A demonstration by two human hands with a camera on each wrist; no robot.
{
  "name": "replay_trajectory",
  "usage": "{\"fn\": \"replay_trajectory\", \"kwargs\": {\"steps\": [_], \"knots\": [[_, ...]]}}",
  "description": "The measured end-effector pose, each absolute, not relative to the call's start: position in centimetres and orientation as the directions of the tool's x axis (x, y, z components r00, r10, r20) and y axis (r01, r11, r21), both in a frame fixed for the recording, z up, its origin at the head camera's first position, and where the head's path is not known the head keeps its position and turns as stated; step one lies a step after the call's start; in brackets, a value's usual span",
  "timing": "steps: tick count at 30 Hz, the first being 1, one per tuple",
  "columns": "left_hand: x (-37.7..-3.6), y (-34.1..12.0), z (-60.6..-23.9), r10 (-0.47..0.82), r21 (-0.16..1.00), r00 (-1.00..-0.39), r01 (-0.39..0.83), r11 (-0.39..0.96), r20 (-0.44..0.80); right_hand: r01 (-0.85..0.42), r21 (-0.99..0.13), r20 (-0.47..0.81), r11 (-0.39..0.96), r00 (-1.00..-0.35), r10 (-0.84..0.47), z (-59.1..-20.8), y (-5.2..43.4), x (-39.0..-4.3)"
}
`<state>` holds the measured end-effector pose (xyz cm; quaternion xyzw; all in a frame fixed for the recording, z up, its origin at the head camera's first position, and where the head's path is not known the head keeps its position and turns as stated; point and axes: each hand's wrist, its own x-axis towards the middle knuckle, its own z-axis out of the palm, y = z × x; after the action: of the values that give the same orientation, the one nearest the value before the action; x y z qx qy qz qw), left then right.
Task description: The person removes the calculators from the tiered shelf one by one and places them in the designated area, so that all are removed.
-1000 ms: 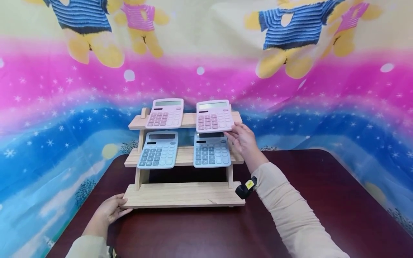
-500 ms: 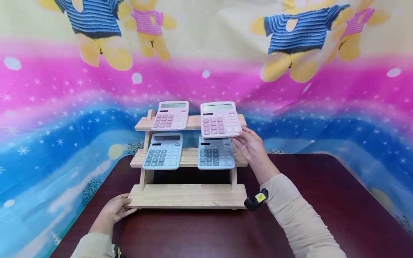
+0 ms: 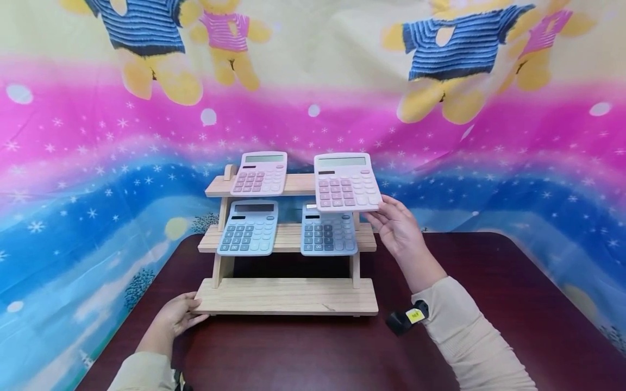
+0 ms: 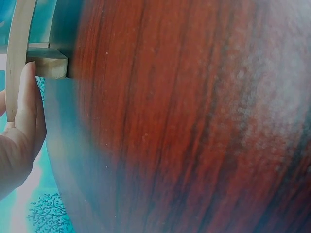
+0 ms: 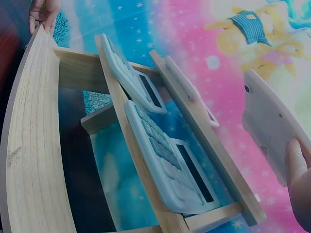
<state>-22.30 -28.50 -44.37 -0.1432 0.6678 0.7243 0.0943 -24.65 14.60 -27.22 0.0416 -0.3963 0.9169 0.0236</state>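
Note:
A three-tier wooden rack [image 3: 286,296] stands on a dark red table [image 3: 489,304]. My right hand [image 3: 398,225] grips a pink calculator [image 3: 346,182] by its lower right corner, lifted clear of the top shelf; in the right wrist view its pale back [image 5: 269,128] shows with my fingers [image 5: 297,160] behind it. A second pink calculator [image 3: 260,173] leans on the top shelf at the left. Two blue calculators [image 3: 248,227] [image 3: 327,233] lean on the middle shelf. My left hand [image 3: 178,315] holds the rack's bottom left corner [image 4: 46,63], fingers [image 4: 26,104] against the board.
The bottom shelf of the rack [image 5: 34,160] is bare. A bright cloth with stars and teddy bears [image 3: 440,60] hangs behind the table. Bare tabletop lies in front of and to the right of the rack.
My right hand has drawn the pink calculator off the top shelf, out to the right and toward me. The left hand stays at the rack's corner.

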Motion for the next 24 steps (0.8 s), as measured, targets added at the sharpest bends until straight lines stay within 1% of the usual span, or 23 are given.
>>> {"fn": "replay_trajectory", "kwargs": {"steps": [4, 8, 15, 24], "knots": [[-22.2, -28.5, -44.3, -0.052, 0.942, -0.944, -0.321, -0.101, -0.327, -0.092, -0.703, 0.127, -0.705, -0.992, 0.002, -27.3, 15.5, -24.0], [-22.0, -28.5, -44.2, -0.051, 0.942, -0.943, -0.322, -0.099, -0.328, -0.100, -0.651, 0.156, -0.752, -0.988, -0.004, -27.7, 16.5, -23.1], [-21.9, -28.6, -44.3, -0.042, 0.943, -0.945, -0.320, -0.092, -0.324, -0.116, -0.594, 0.195, -0.796, -0.981, -0.003, -28.7, 18.4, -21.9], [-22.0, -28.5, -44.2, -0.037, 0.942, -0.945, -0.321, -0.099, -0.326, -0.120, -0.480, 0.223, -0.869, -0.975, 0.012, -30.4, 20.6, -21.3]]}}
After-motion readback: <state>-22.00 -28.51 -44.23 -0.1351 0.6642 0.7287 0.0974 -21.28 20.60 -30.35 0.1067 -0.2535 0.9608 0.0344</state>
